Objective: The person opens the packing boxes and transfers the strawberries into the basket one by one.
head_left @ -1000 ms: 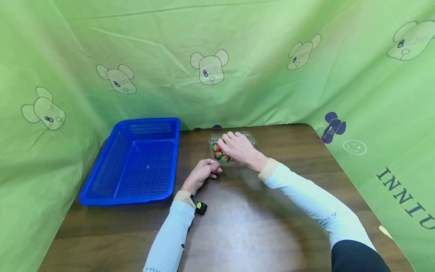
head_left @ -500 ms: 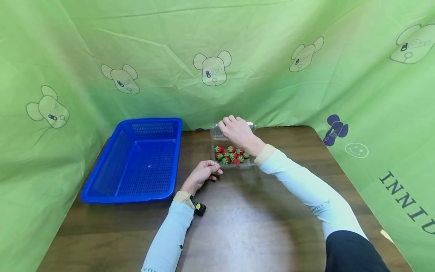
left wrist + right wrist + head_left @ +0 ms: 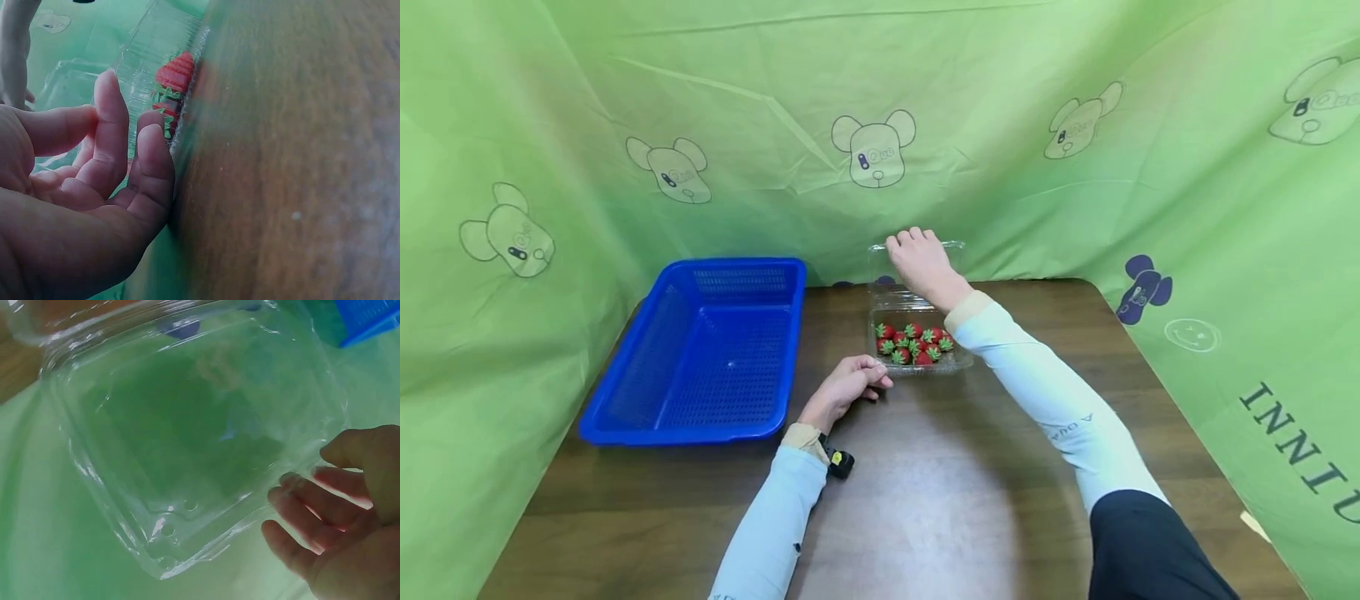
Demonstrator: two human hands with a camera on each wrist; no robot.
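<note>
A clear plastic clamshell box (image 3: 958,360) stands near the back of the table with its lid (image 3: 169,437) raised upright on the hinge. Several strawberries (image 3: 917,346), red with green leaves, lie in its base. My left hand (image 3: 847,383) pinches the front left corner of the base between thumb and forefinger; in the left wrist view, that hand (image 3: 106,169) partly covers the berries. At the top of the lid, my right hand (image 3: 920,262) holds the free edge. Up close, the thumb and fingertips of the right hand (image 3: 340,512) meet the lid's rim.
Left of the box sits a blue plastic basket (image 3: 793,354) with slotted walls and nothing in it. The brown wooden table (image 3: 940,500) ends at a green cloth backdrop (image 3: 760,200) behind and at both sides.
My right hand has risen and moved back, swinging the lid from low over the strawberries to upright. The berries have come into view. My left hand has stayed at the corner.
</note>
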